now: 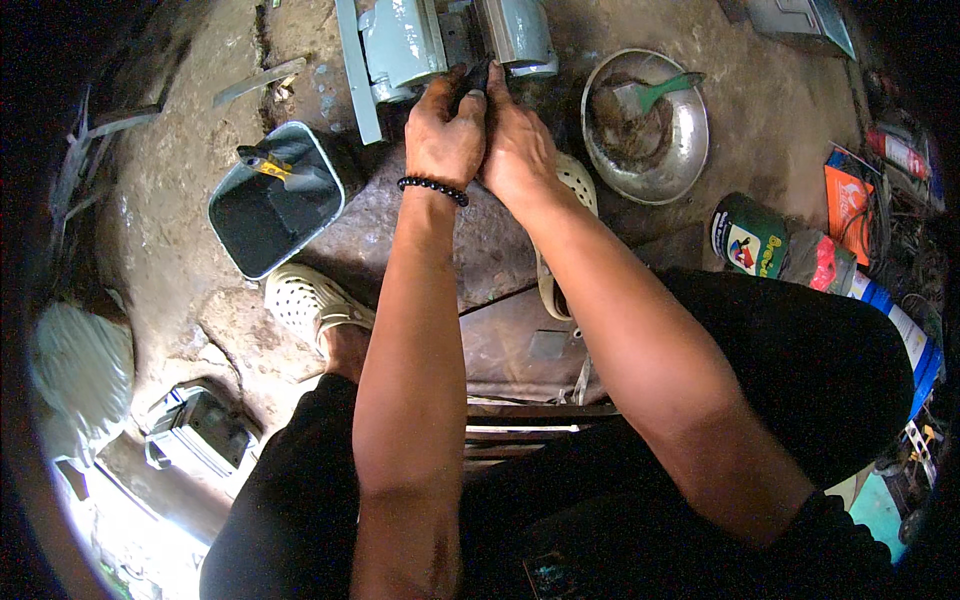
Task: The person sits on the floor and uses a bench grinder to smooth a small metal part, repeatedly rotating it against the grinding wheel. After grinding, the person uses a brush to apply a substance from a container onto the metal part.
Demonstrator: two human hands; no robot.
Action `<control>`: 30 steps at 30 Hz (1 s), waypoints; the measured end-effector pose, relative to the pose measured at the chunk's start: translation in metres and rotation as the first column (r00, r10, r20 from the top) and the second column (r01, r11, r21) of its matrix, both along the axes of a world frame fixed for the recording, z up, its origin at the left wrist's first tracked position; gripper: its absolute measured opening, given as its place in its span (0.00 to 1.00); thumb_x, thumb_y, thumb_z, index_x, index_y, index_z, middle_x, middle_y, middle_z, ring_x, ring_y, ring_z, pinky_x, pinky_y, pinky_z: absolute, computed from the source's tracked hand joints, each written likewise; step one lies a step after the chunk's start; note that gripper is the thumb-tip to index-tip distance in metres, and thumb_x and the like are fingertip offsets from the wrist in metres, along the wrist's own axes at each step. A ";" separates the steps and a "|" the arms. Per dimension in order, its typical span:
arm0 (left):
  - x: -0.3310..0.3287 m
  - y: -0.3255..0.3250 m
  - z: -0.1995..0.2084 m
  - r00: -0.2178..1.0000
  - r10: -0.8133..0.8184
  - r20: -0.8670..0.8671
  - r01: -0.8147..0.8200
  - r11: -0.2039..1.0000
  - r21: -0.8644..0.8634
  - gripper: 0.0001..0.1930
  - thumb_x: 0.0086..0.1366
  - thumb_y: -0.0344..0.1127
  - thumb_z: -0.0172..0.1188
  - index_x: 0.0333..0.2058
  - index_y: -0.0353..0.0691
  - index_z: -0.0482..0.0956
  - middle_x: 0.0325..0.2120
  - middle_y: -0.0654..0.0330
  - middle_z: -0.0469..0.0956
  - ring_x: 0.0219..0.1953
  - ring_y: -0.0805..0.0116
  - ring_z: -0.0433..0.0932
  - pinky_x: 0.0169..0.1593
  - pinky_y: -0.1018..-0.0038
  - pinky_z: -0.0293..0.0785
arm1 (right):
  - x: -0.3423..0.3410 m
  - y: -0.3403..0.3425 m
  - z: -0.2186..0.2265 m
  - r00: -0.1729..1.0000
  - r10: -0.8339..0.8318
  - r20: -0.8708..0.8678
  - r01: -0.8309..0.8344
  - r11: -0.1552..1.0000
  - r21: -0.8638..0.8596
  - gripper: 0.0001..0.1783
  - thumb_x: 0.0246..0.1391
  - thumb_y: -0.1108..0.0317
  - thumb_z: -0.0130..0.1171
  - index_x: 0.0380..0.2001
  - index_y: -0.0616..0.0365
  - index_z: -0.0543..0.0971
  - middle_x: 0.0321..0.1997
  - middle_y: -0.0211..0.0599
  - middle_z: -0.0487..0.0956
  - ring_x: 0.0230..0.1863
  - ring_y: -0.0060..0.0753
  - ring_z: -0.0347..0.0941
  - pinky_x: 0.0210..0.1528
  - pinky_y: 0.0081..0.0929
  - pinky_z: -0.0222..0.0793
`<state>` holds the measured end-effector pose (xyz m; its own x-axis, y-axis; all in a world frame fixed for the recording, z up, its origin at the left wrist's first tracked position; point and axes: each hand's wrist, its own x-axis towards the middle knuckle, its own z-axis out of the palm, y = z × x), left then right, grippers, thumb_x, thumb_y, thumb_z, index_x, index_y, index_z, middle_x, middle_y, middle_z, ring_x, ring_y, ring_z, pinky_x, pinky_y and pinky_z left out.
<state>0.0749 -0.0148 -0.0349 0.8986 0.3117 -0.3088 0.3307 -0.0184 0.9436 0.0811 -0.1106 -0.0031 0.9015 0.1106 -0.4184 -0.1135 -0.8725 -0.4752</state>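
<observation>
Both my arms reach forward to a grey-blue machine part point(405, 45) with two rounded housings at the top of the view. My left hand point(445, 135), with a black bead bracelet point(432, 187) at its wrist, is closed, fingers bent around a small dark piece point(474, 84). Pressed against it, my right hand point(518, 148) closes on the same piece, its index finger pointing along it. The fingertips lie at the gap between the two housings. What the dark piece is cannot be made out, as the fingers cover most of it.
At left stands a square-cornered tub point(262, 225) of dark material with a yellow-handled tool point(265, 163). A metal bowl point(690, 150) at right holds a green scraper point(660, 90). Beyond it lie a dark green can point(752, 235) and an orange packet point(848, 210). My clog point(315, 305) is beside the tub.
</observation>
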 end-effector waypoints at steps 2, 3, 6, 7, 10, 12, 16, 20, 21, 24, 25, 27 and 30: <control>-0.002 -0.001 0.004 0.999 -0.041 -0.010 0.042 0.993 0.113 0.20 0.60 0.37 0.57 0.48 0.33 0.76 0.44 0.44 0.78 0.49 0.54 0.77 0.53 0.67 0.71 | -0.008 -0.001 -0.002 0.995 0.012 0.100 -0.016 0.999 0.047 0.39 0.57 0.57 0.51 0.68 0.50 0.50 0.41 0.63 0.77 0.47 0.60 0.74 0.51 0.47 0.68; -0.004 -0.003 0.007 0.996 -0.059 -0.069 0.071 0.978 0.194 0.19 0.61 0.36 0.57 0.48 0.31 0.76 0.44 0.46 0.79 0.47 0.58 0.78 0.53 0.69 0.71 | -0.010 -0.003 -0.004 0.997 0.007 0.074 -0.010 0.999 0.033 0.39 0.57 0.57 0.51 0.69 0.50 0.49 0.41 0.62 0.78 0.47 0.60 0.74 0.51 0.47 0.68; -0.003 -0.005 0.015 0.981 -0.093 -0.168 0.138 0.949 0.283 0.18 0.61 0.37 0.58 0.46 0.30 0.77 0.44 0.46 0.80 0.47 0.59 0.79 0.51 0.69 0.71 | -0.010 -0.010 -0.009 0.997 0.044 0.056 -0.044 0.999 -0.006 0.41 0.56 0.57 0.53 0.69 0.50 0.48 0.42 0.63 0.77 0.46 0.60 0.74 0.50 0.46 0.69; 0.001 -0.004 0.016 0.984 -0.100 -0.149 0.135 0.960 0.246 0.18 0.61 0.37 0.58 0.46 0.31 0.77 0.43 0.46 0.80 0.47 0.57 0.79 0.51 0.69 0.72 | -0.006 -0.010 -0.011 0.999 -0.048 0.018 0.045 0.988 0.145 0.42 0.54 0.57 0.55 0.69 0.50 0.48 0.41 0.62 0.78 0.45 0.61 0.75 0.48 0.46 0.70; 0.002 -0.002 0.020 0.989 -0.102 -0.106 0.128 0.955 0.267 0.18 0.60 0.40 0.58 0.44 0.35 0.79 0.40 0.44 0.80 0.45 0.50 0.79 0.50 0.66 0.73 | -0.002 -0.012 -0.014 0.968 0.090 0.233 -0.101 0.994 0.035 0.40 0.53 0.63 0.54 0.67 0.54 0.51 0.34 0.58 0.79 0.38 0.62 0.76 0.42 0.48 0.73; 0.002 -0.001 0.023 0.987 -0.115 -0.110 0.145 0.934 0.326 0.18 0.59 0.42 0.58 0.44 0.37 0.79 0.38 0.42 0.80 0.44 0.48 0.79 0.49 0.65 0.73 | 0.001 -0.013 -0.015 0.980 0.076 0.186 -0.085 0.995 0.042 0.42 0.50 0.63 0.57 0.67 0.56 0.53 0.36 0.59 0.79 0.39 0.61 0.77 0.41 0.47 0.74; 0.000 -0.002 0.030 0.980 -0.130 -0.148 0.177 0.908 0.379 0.16 0.58 0.39 0.56 0.43 0.38 0.80 0.40 0.43 0.79 0.46 0.44 0.77 0.51 0.61 0.73 | 0.005 -0.015 -0.015 0.962 0.149 0.231 -0.159 0.987 0.025 0.44 0.49 0.66 0.58 0.67 0.56 0.51 0.37 0.61 0.79 0.39 0.62 0.77 0.41 0.47 0.74; 0.001 -0.005 0.033 0.981 -0.118 -0.157 0.175 0.888 0.425 0.15 0.57 0.38 0.56 0.41 0.39 0.81 0.39 0.44 0.79 0.45 0.44 0.77 0.51 0.60 0.73 | 0.004 -0.018 -0.012 0.971 0.147 0.191 -0.152 0.988 0.015 0.46 0.48 0.69 0.58 0.69 0.50 0.48 0.39 0.62 0.78 0.40 0.62 0.77 0.44 0.47 0.74; 0.000 -0.005 0.032 0.977 -0.113 -0.182 0.185 0.870 0.457 0.14 0.57 0.37 0.55 0.40 0.39 0.81 0.38 0.44 0.79 0.44 0.44 0.77 0.50 0.59 0.73 | 0.002 -0.018 -0.012 0.979 0.149 0.136 -0.147 0.989 -0.023 0.47 0.48 0.70 0.57 0.69 0.47 0.47 0.39 0.62 0.78 0.40 0.62 0.77 0.44 0.47 0.73; -0.005 -0.005 0.029 0.983 -0.060 -0.173 0.133 0.883 0.451 0.13 0.57 0.36 0.55 0.39 0.39 0.81 0.37 0.44 0.80 0.43 0.45 0.78 0.49 0.59 0.74 | -0.005 -0.022 -0.010 0.985 0.172 0.031 -0.168 0.981 -0.093 0.51 0.47 0.71 0.59 0.70 0.41 0.43 0.42 0.63 0.77 0.42 0.62 0.76 0.46 0.47 0.72; -0.008 -0.006 0.027 0.982 -0.027 -0.188 0.110 0.887 0.449 0.13 0.56 0.35 0.55 0.38 0.39 0.82 0.37 0.45 0.80 0.42 0.45 0.78 0.49 0.59 0.74 | -0.008 -0.023 -0.010 0.980 0.195 0.033 -0.191 0.978 -0.086 0.55 0.44 0.71 0.62 0.70 0.39 0.41 0.45 0.63 0.76 0.44 0.62 0.75 0.47 0.47 0.71; -0.013 -0.007 0.024 0.984 -0.015 -0.177 0.088 0.908 0.411 0.14 0.57 0.38 0.56 0.39 0.38 0.81 0.38 0.45 0.80 0.43 0.45 0.78 0.49 0.60 0.74 | -0.013 -0.026 -0.011 0.972 0.224 0.068 -0.216 0.970 -0.109 0.58 0.42 0.71 0.64 0.70 0.40 0.39 0.46 0.62 0.76 0.47 0.63 0.73 0.49 0.47 0.69; -0.016 -0.011 0.021 0.991 -0.010 -0.133 0.065 0.907 0.415 0.14 0.58 0.39 0.58 0.40 0.37 0.80 0.38 0.45 0.80 0.43 0.46 0.78 0.48 0.61 0.74 | -0.017 -0.028 -0.014 0.979 0.194 0.060 -0.189 0.978 -0.088 0.58 0.42 0.71 0.64 0.70 0.42 0.39 0.45 0.61 0.77 0.48 0.62 0.73 0.51 0.45 0.68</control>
<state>0.0589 -0.0254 -0.0143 0.8748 0.4038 -0.2678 0.4364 -0.4163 0.7977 0.0640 -0.1389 -0.0171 0.8936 0.2520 -0.3715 0.0894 -0.9109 -0.4028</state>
